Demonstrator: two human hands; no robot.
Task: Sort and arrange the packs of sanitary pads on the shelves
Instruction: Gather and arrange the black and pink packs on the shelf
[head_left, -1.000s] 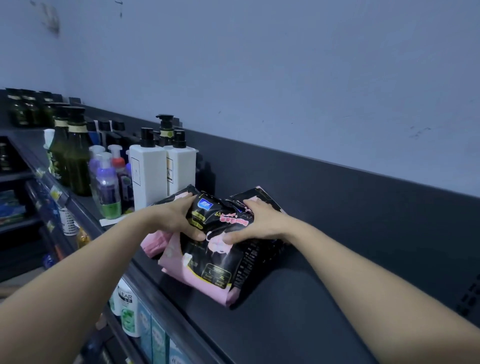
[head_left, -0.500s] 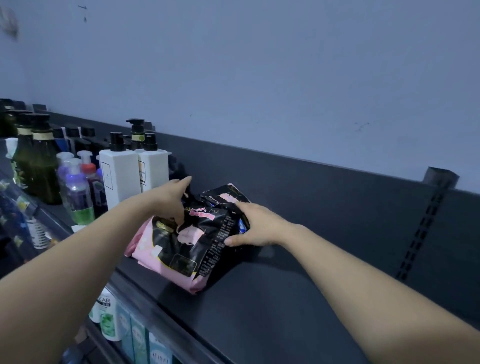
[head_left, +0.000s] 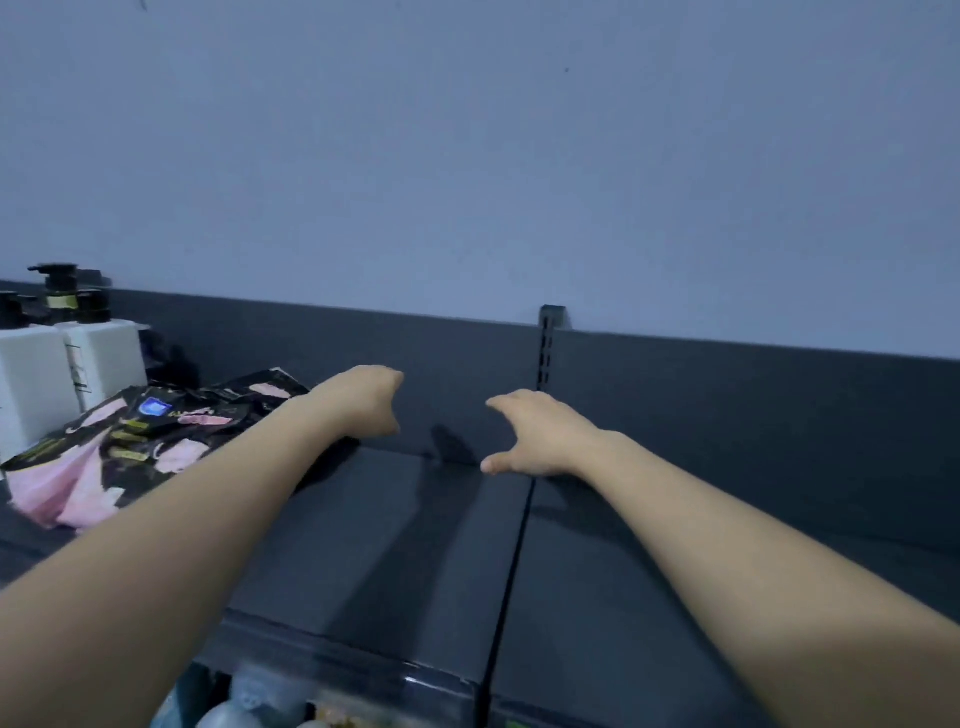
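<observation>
The packs lie on the shelf at far left, with bottles standing just behind them. The left hand hangs over the shelf right of the packs. The right hand is farther right, above the seam between shelf sections and in front of the slotted post on the back panel.

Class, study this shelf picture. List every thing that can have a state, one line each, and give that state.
Left hand: empty, fingers relaxed, above the shelf.
Right hand: empty, fingers and thumb spread.
Packs: lying heaped and overlapping on the shelf, held by neither hand.
Bottles: upright, behind the packs.
Shelf: bare under the hands, packs at its left.
</observation>
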